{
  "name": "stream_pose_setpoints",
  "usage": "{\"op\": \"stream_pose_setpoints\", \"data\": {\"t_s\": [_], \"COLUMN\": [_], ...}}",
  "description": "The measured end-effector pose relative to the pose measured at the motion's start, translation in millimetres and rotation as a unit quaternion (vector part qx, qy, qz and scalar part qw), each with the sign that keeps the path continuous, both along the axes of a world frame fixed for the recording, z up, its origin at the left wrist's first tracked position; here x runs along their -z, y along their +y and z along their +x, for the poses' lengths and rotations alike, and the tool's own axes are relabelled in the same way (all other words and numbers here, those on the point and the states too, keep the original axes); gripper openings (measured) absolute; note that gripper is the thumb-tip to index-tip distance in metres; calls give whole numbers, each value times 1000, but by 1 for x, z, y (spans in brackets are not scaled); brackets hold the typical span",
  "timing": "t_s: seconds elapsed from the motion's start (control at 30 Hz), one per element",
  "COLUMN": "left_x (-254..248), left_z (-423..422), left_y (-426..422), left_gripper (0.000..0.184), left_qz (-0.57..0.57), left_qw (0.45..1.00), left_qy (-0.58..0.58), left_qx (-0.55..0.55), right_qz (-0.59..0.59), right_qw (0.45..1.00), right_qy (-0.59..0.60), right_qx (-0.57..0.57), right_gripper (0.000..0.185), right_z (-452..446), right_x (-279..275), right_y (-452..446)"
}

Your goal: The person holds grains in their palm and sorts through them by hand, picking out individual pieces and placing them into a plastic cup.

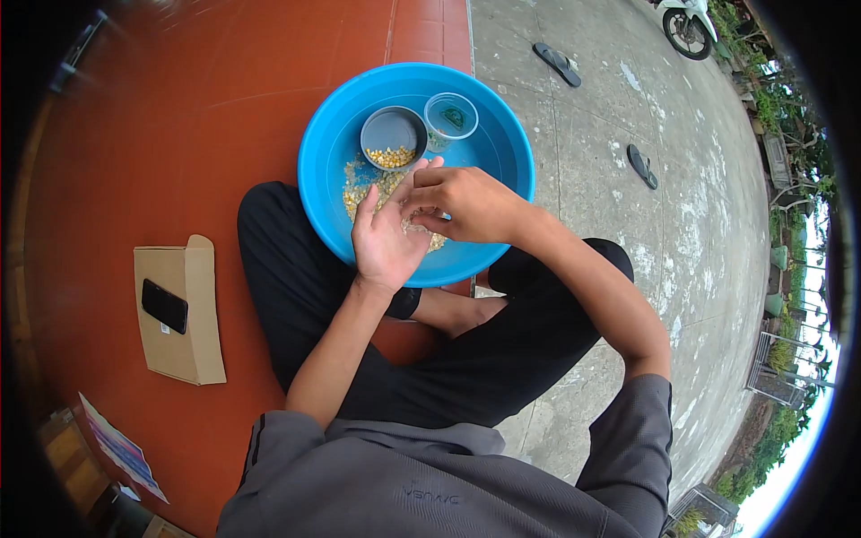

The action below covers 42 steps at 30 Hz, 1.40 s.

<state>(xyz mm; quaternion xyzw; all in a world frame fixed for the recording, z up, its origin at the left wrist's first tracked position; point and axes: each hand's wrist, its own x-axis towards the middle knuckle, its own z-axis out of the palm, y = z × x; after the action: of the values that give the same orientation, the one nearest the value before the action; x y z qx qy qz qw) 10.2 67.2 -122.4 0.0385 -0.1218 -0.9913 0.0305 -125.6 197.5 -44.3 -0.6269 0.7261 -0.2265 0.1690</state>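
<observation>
A blue basin sits in front of my crossed legs, with pale and yellow corn kernels scattered over its bottom. Above its near side, my left hand is turned palm up with its fingers stretched out. Some pale kernels seem to lie in that palm, partly covered. My right hand bends over it, fingers curled in a pinch at the left palm; what they pinch is too small to make out. Beyond the hands, a grey bowl holds yellow kernels. Beside it stands a clear plastic tub with something green showing.
On the red tiled floor at left, a cardboard box carries a black phone. A printed sheet lies farther down. Two dark flip-flops lie apart on the concrete; a motorbike wheel shows at top right.
</observation>
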Motion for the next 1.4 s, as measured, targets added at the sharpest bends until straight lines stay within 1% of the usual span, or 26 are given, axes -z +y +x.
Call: {"op": "stream_pose_setpoints", "data": {"t_s": [0.13, 0.23, 0.33, 0.43, 0.53, 0.83, 0.93, 1.03, 1.23, 1.4], "left_x": [-2, -6, 3, 6, 0, 5, 10, 12, 6, 5], "left_z": [0, 0, 2, 2, 1, 2, 2, 2, 3, 1], "left_y": [0, 1, 0, 0, 1, 1, 0, 0, 0, 1], "left_gripper": [90, 91, 92, 92, 91, 91, 91, 90, 90, 92], "left_qz": [8, 22, 31, 27, 18, 36, 37, 39, 37, 29], "left_qw": [1000, 999, 999, 999, 1000, 999, 999, 999, 999, 999], "left_qy": [-2, -22, -30, -23, -19, -23, 0, 7, -33, -44], "left_qx": [-1, -8, -2, -1, -7, -3, 7, 11, 8, 5], "right_qz": [24, -34, 8, -16, 1, 5, 18, 23, 0, -8], "right_qw": [1000, 996, 999, 999, 999, 999, 999, 999, 999, 1000], "right_qy": [16, 63, 37, 38, 25, 45, -18, -13, 39, 29], "right_qx": [0, -45, -16, 3, 28, 21, 26, 26, 6, -4], "right_gripper": [23, 22, 19, 15, 13, 18, 19, 20, 15, 13], "right_z": [1, -7, -13, -19, -24, -22, -22, -21, -23, -25], "right_x": [-3, 0, -11, -12, -15, -12, -13, -13, -10, -9], "right_y": [-1, -1, 1, 3, 4, 4, 4, 3, 4, 5]}}
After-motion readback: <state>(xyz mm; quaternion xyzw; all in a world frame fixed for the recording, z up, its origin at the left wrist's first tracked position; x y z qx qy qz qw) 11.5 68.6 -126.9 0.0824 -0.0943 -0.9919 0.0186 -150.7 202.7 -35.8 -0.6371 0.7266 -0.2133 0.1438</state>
